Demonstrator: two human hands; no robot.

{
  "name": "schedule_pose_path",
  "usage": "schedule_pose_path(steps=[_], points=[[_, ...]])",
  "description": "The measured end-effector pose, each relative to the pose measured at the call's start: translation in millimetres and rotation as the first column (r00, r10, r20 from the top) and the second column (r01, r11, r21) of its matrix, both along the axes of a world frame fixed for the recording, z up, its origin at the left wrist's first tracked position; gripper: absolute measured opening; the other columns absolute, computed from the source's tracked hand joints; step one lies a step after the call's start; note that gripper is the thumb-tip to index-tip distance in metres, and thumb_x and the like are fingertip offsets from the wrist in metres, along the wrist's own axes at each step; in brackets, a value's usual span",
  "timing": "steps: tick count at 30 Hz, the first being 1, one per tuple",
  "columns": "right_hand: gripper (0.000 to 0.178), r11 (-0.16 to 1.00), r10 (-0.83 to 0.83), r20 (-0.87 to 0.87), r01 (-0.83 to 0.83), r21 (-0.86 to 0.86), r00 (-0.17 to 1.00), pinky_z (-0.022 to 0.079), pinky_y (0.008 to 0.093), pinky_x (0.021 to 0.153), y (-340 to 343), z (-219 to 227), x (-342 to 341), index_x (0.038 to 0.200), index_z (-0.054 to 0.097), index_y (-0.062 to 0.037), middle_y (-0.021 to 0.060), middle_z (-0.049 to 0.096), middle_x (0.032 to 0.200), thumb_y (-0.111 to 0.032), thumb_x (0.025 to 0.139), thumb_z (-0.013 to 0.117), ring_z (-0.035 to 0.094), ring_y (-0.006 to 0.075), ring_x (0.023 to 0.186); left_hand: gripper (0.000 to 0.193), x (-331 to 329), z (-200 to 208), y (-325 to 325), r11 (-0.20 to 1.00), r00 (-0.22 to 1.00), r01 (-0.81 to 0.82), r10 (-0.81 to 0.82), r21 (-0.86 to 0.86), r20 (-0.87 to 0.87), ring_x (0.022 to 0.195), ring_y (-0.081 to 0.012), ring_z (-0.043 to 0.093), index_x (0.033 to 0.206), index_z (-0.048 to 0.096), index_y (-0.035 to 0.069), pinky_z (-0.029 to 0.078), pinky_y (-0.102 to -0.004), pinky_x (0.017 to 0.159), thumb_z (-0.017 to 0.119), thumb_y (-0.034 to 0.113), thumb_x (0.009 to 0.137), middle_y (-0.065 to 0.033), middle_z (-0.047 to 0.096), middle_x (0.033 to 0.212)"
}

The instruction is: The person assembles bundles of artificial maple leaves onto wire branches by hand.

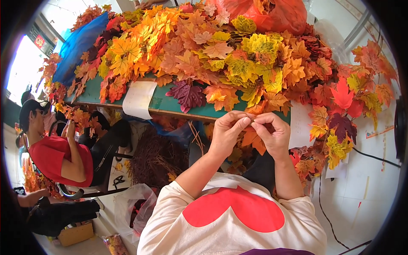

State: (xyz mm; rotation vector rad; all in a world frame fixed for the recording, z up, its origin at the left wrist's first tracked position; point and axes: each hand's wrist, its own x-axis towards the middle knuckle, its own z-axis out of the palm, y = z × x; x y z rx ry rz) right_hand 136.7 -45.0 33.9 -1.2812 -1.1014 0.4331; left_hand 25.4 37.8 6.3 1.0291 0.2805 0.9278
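Observation:
My left hand (230, 127) and my right hand (272, 131) meet just off the table's front edge. Both are closed in a pinch, thumbs against forefingers, around something thin and small that I cannot make out. Just below the fingertips hangs an orange artificial maple leaf (253, 140); whether it is joined to what I pinch does not show. Beyond my hands an orange leaf cluster (221, 97) and a dark purple leaf (187, 95) lie at the edge of the green tabletop (165, 103).
Heaped artificial leaves (187, 46) cover the table, with a red plastic bag (280, 17) at the back. A paper sheet (139, 98) hangs over the front edge. Brown twigs (155, 155) are bundled below. A person in red (63, 157) sits at left. Leafy branches (340, 127) stand at right.

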Motion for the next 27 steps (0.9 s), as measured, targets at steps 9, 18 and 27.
schedule_pose_path(steps=[9, 18, 27], points=[[0.009, 0.995, -0.103, 0.31, 0.098, 0.033, 0.945, 0.047, 0.0222, 0.06, -8, 7, -8, 0.079, 0.061, -0.0005, 0.0071, 0.062, 0.078, 0.0, 0.074, 0.067, 0.06, 0.0129, 0.068, 0.009, -1, -2, -11, 0.889, 0.994, 0.107, -0.078, -0.444, 0.082, 0.062, -0.003, 0.046, 0.087, 0.06, 0.005, 0.037, -0.0164, 0.058, 0.06, 0.014, 0.085, 0.0033, 0.055, 0.072], [0.01, 0.996, -0.09, 0.334, 0.084, 0.031, 0.938, 0.048, 0.0232, 0.059, -13, 5, -9, 0.078, 0.06, -0.0004, 0.0073, 0.062, 0.077, 0.0, 0.073, 0.068, 0.06, 0.0143, 0.068, 0.009, -5, -1, -15, 0.875, 0.988, 0.147, -0.11, -0.46, 0.105, 0.068, -0.0065, 0.047, 0.086, 0.059, 0.004, 0.039, -0.0203, 0.064, 0.06, 0.013, 0.085, 0.0017, 0.053, 0.074], [0.01, 0.993, -0.117, 0.348, 0.108, 0.047, 0.93, 0.048, 0.0237, 0.06, -15, 3, -10, 0.077, 0.06, -0.0008, 0.0075, 0.062, 0.077, 0.0, 0.072, 0.069, 0.06, 0.0155, 0.068, 0.01, -3, 3, -22, 0.92, 0.997, 0.07, -0.049, -0.385, 0.065, 0.065, -0.0028, 0.045, 0.088, 0.06, 0.003, 0.036, -0.0164, 0.059, 0.06, 0.013, 0.086, 0.0032, 0.053, 0.072]])
